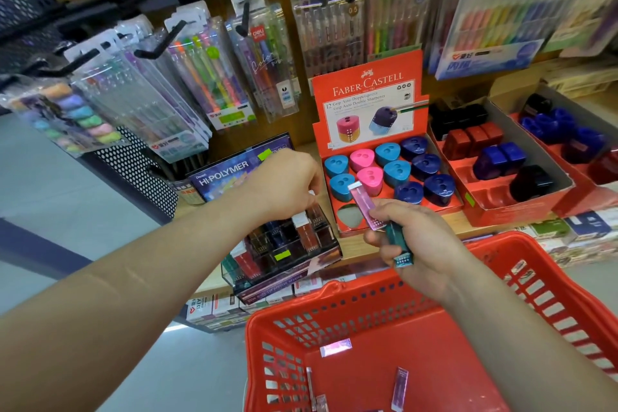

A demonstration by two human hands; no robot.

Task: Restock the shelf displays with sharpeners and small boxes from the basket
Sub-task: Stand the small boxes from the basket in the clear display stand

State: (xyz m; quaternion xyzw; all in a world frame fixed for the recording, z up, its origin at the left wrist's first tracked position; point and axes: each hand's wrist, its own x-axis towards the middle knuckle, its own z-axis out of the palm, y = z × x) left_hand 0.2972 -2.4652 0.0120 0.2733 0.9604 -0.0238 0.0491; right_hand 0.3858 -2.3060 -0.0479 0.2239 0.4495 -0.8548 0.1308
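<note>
My right hand (414, 244) is closed around two small slim boxes, a pink one (364, 206) and a teal one (399, 249), held above the red basket (334, 308). My left hand (284, 184) reaches down over the dark compartmented display (284, 251) marked HI-POLYMER; its fingertips pinch at a small box (302, 227) standing in a slot. Several more small boxes (399, 390) lie on the basket floor. To the right is the red Faber-Castell sharpener tray (368, 94) with blue, pink and navy triangular sharpeners (396, 172); one front-left pocket is vacant.
Two more red trays (491, 191) with dark, red and blue sharpeners sit at right on the wooden shelf. Pen packs (207, 77) hang from black hooks above. Boxed stock lines the lower shelf edge (214, 311). A black perforated panel (143, 170) stands at left.
</note>
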